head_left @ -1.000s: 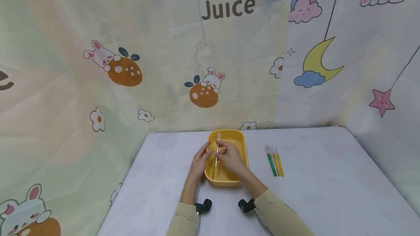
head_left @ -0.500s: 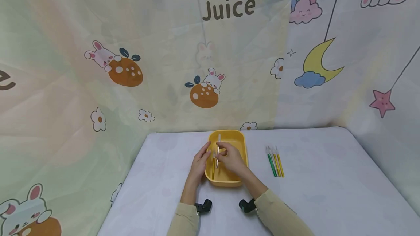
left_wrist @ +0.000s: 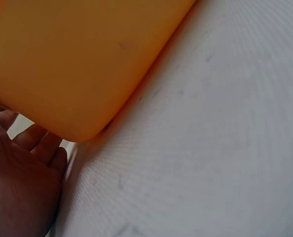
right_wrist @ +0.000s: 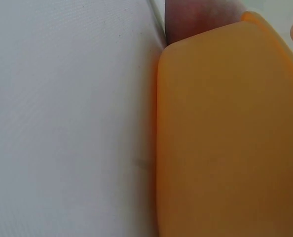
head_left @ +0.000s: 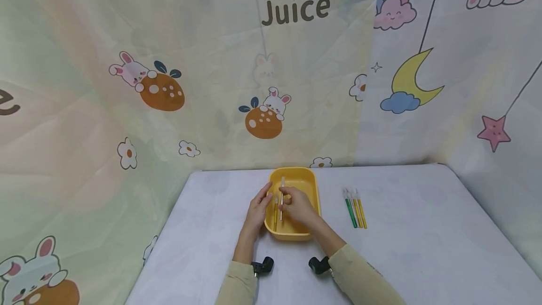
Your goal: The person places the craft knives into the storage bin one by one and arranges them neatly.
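In the head view, a yellow tray (head_left: 296,237) stands on the white table. My left hand (head_left: 256,211) holds its left side, thumb at the rim; the left wrist view catches curled fingers (left_wrist: 40,143) beside the tray wall (left_wrist: 82,64). Over the tray, my right hand (head_left: 299,205) pinches a slim pen-like stick (head_left: 281,213) with a pale upper end and a brownish lower part. To its left, a thin yellow stick (head_left: 275,218) lies in the tray. Too small to tell: whether these are pens or brushes. Mostly tray wall (right_wrist: 225,138) fills the right wrist view.
Several slim sticks, green (head_left: 351,213) and yellow (head_left: 362,213) with pale ends, lie side by side to the tray's right. The white table (head_left: 423,248) reaches back to a printed cloth wall (head_left: 211,121).
The stick pinched in my right hand has shifted slightly toward me, down over the tray, and the right fingers moved with it. The left hand and tray stay in place.
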Motion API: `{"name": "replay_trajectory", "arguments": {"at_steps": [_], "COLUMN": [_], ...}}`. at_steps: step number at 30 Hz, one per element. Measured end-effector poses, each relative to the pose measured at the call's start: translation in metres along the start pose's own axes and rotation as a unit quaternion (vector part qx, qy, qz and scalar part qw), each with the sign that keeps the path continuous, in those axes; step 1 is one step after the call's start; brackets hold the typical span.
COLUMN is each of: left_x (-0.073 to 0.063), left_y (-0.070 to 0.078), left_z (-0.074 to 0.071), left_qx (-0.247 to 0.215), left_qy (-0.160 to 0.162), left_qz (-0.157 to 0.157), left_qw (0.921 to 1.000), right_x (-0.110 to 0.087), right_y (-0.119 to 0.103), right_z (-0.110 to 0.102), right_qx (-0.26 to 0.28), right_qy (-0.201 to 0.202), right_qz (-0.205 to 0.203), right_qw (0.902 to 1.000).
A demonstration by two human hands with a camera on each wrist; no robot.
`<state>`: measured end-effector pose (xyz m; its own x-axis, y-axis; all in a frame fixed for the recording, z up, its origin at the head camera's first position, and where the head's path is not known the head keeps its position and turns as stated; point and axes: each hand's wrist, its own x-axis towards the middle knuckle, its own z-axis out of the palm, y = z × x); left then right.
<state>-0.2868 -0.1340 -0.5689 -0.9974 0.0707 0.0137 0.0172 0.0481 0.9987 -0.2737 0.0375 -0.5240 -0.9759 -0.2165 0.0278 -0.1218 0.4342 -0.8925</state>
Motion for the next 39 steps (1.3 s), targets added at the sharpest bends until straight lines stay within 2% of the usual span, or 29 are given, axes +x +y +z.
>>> {"name": "replay_trajectory", "arguments": {"at_steps": [8, 19, 33, 39], "left_x": [0.0016, 0.0015, -0.0003, -0.0015], "left_y": [-0.0023, -0.0013, -0.0015, -0.0002], "left_z": [-0.0013, -0.0006, 0.0002, -0.0002], "left_qx": [0.001, 0.013, 0.007, 0.016], "left_qy": [-0.002, -0.002, -0.004, -0.006], "left_qz": [0.003, 0.011, 0.018, 0.021], "left_qw": [1.0000, 0.9999, 0.9998, 0.9996], "right_x": [-0.0006, 0.0006, 0.0012, 0.0024], "right_y": [-0.0004, -0.0024, -0.0003, -0.0028], "right_z": [0.0022, 0.0040, 0.0064, 0.0078], "right_qx": [-0.074, -0.105, -0.158, -0.164], "right_qy": [-0.027, -0.064, -0.079, -0.081], "right_qz": [-0.002, 0.011, -0.008, -0.001], "right_qw": [0.9969, 0.9923, 0.9843, 0.9831]}}
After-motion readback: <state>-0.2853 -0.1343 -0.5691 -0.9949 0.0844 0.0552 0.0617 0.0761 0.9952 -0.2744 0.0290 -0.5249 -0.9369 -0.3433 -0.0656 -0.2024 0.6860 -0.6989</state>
